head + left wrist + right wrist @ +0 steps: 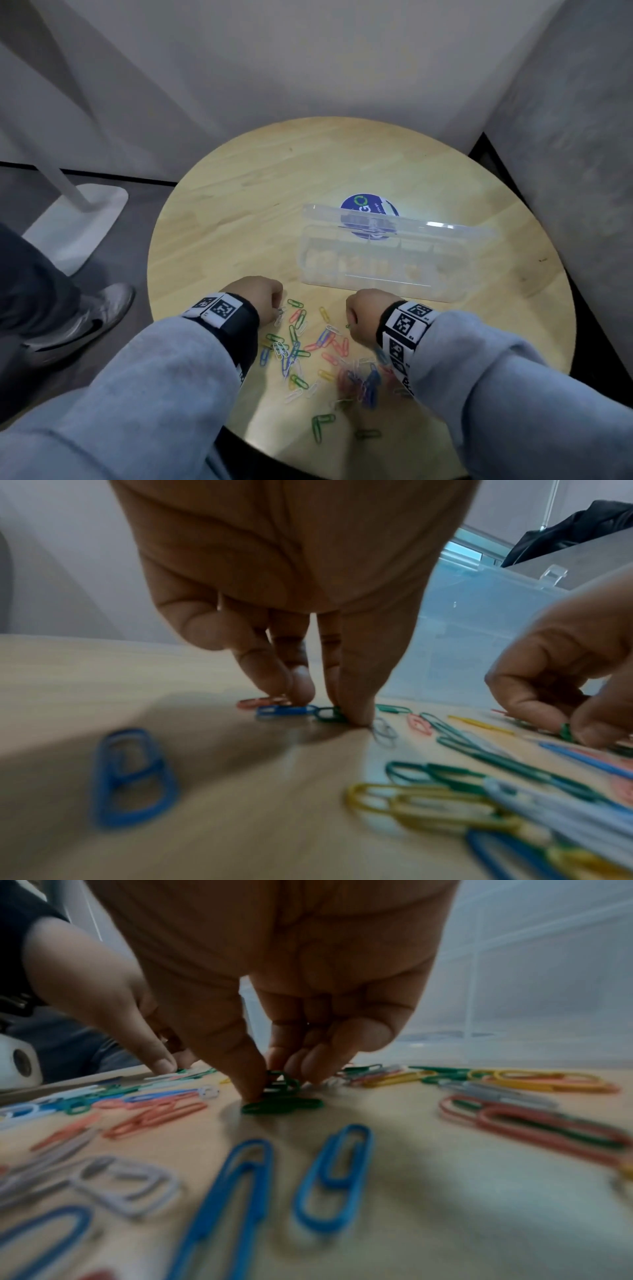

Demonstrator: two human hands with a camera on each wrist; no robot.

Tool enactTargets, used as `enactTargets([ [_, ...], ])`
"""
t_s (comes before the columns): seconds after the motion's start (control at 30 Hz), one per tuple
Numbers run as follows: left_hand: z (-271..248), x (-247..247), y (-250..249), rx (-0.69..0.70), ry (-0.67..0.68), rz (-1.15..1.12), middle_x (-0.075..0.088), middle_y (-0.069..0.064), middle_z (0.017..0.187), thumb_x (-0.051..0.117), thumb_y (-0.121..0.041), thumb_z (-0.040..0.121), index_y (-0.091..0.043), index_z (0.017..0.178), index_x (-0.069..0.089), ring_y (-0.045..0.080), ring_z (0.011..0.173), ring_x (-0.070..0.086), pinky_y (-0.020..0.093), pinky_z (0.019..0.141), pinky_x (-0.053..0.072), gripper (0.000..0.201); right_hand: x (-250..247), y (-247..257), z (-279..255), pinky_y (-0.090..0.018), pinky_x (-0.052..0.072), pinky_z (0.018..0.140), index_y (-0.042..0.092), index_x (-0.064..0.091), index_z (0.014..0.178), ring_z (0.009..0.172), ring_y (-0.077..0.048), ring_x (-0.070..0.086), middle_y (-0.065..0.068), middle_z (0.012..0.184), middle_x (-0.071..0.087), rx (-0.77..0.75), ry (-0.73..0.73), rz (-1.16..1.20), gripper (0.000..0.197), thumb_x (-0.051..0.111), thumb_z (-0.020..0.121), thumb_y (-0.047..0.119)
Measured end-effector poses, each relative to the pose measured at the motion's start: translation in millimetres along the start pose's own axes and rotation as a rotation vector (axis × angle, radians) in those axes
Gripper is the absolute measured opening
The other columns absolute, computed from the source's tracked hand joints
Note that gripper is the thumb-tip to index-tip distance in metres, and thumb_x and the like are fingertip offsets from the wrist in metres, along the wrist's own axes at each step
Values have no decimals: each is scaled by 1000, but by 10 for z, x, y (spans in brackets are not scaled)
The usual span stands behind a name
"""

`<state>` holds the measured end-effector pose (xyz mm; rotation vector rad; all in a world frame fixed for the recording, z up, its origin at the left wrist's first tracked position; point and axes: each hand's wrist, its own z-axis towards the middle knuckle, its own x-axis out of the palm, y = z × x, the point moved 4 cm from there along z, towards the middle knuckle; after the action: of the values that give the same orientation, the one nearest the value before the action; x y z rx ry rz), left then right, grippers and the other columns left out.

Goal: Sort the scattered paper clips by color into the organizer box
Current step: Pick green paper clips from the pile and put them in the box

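Observation:
Coloured paper clips (308, 346) lie scattered on the round wooden table (239, 212), near its front edge. The clear organizer box (376, 283) stands open just beyond them, its compartments looking bare. My left hand (274, 305) points down at the pile's left side. Its fingertips (298, 691) touch a blue clip (284, 710) and its thumb rests on a green clip (329, 714); nothing is lifted. My right hand (277, 1085) pinches green clips (282, 1081) between thumb and fingers, just above another green clip (284, 1106) on the table.
A round blue sticker (368, 205) shows behind the box's raised lid (428, 226). Another person's leg and grey shoe (85, 318) stand left of the table, by a white stand base (78, 222). Grey walls close in behind and to the right.

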<state>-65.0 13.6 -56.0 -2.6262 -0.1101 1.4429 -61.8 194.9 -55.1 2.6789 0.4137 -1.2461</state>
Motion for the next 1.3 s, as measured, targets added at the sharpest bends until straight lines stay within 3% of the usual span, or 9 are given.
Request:
enactTargets([
  [0.33, -105, -8, 12, 54, -19, -56, 48, -10, 71, 53, -11, 82, -26, 63, 43, 17, 81, 50, 25, 67, 36, 26, -112, 18, -216, -26, 43, 65, 16, 54, 74, 75, -15, 51, 3, 72, 53, 20, -60, 248, 9, 54, 81, 10],
  [0.53, -190, 15, 80, 67, -61, -171, 56, -3, 95, 56, -15, 86, -24, 98, 60, 16, 85, 50, 24, 72, 39, 16, 68, -10, -263, -21, 50, 43, 8, 53, 78, 44, -16, 57, -12, 64, 49, 119, -29, 1285, 30, 34, 88, -13],
  [0.63, -246, -6, 186, 64, -64, -316, 57, -5, 85, 56, -14, 86, -26, 108, 62, 15, 73, 52, 25, 69, 43, 25, 104, 22, -295, -17, 45, 36, 4, 48, 71, 47, -17, 53, -11, 65, 43, 86, 5, 1467, 35, 25, 87, -16],
  [0.77, -286, -1, 289, 22, -29, -704, 54, 3, 63, 44, 0, 86, -21, 80, 64, 16, 56, 49, 31, 67, 50, 29, 73, 192, -286, -17, 38, 38, 12, 45, 70, 51, -16, 47, -8, 61, 47, 4, 7, 1118, 27, 40, 88, -7],
  [0.87, -278, 16, 297, 8, 39, -931, 52, 9, 67, 42, 4, 89, -15, 95, 57, 20, 59, 52, 25, 60, 51, 25, 2, 366, -251, -23, 40, 53, 22, 51, 72, 60, -13, 49, 4, 66, 52, -60, -50, 568, 16, 58, 82, 12],
  [1.0, -287, -4, 287, -27, 100, -1145, 46, 10, 64, 34, 7, 91, -7, 82, 59, 10, 42, 52, 18, 43, 48, 30, -75, 501, -179, -29, 43, 73, 27, 52, 105, 87, -20, 54, 3, 94, 55, -21, -133, 278, 26, 63, 81, 24],
  [1.1, -296, -42, 297, -89, 106, -1257, 46, 6, 68, 33, 2, 92, -7, 77, 58, 15, 54, 47, 20, 46, 45, 31, -163, 572, -64, -34, 47, 84, 26, 44, 127, 105, -24, 56, -2, 123, 54, -17, -176, 201, 45, 58, 85, 20],
  [1.2, -299, -47, 301, -110, 102, -1080, 46, 3, 69, 44, -11, 91, -13, 78, 56, 16, 57, 42, 24, 54, 40, 18, -192, 666, 69, -32, 47, 74, 29, 40, 131, 105, -25, 57, -2, 125, 52, -39, -152, 101, 51, 55, 85, 13],
  [1.3, -335, -28, 208, 30, 20, -418, 60, 1, 83, 51, -20, 86, -17, 82, 57, 18, 69, 52, 28, 67, 43, 8, -188, 709, 165, -30, 42, 68, 28, 44, 123, 92, -24, 55, -2, 118, 55, -31, -161, 107, 41, 55, 86, 16],
])
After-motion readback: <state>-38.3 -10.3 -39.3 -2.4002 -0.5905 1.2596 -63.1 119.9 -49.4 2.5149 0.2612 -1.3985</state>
